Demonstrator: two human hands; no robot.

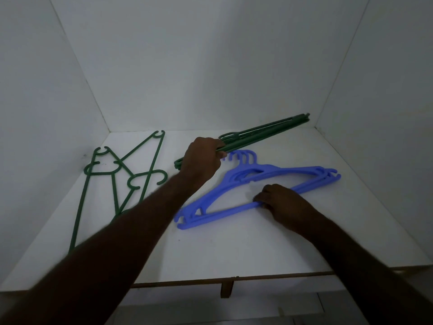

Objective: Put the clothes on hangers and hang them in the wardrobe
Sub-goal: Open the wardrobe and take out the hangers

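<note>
White shelf [234,249] enclosed by white walls [199,66]. Left hand [202,160] grips a green bundle [262,134] tilted off the shelf; right hand [278,200] curls round the bar of stacked blue hangers [253,181]. Loose green hangers [121,179] lie flat at left.

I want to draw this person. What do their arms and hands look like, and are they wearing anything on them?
Both arms are bare as far as the picture shows: no sleeves in view. The left hand and right hand wear no gloves, and no watch or bracelet shows at either wrist. The light is dim, so small rings would be hard to spot.
</note>
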